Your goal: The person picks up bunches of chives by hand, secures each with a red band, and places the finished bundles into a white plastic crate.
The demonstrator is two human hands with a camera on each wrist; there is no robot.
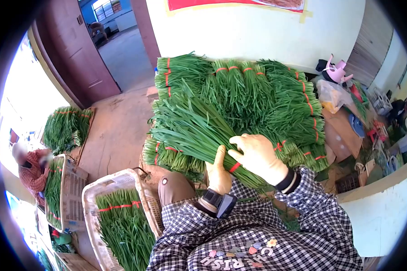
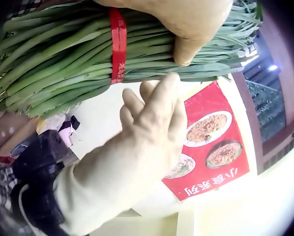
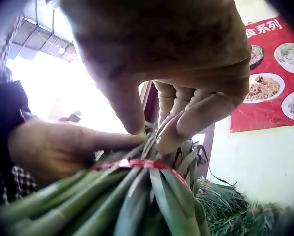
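Observation:
A bundle of long green stalks [image 1: 199, 128] with a red band [image 1: 234, 167] lies across the lap side of the pile. The left hand [image 1: 219, 174] grips it beside the band, thumb on top; in the left wrist view this hand [image 2: 186, 22] covers the bundle's upper side near the band [image 2: 119, 46]. The right hand [image 1: 257, 156] is over the bundle, fingers curled. In the right wrist view, the right hand's [image 3: 161, 128] thumb and fingertips pinch thin leaves [image 3: 152, 140] just beyond the band [image 3: 137, 163], next to the left thumb.
Banded green bundles [image 1: 285, 104] are piled against the white wall [image 1: 257, 31]. A white crate [image 1: 90, 189] of bundles stands at left, with a second crate [image 1: 79, 198] and a seated person [image 1: 31, 174] beyond. Bags and a pink object [image 1: 335, 72] lie at right.

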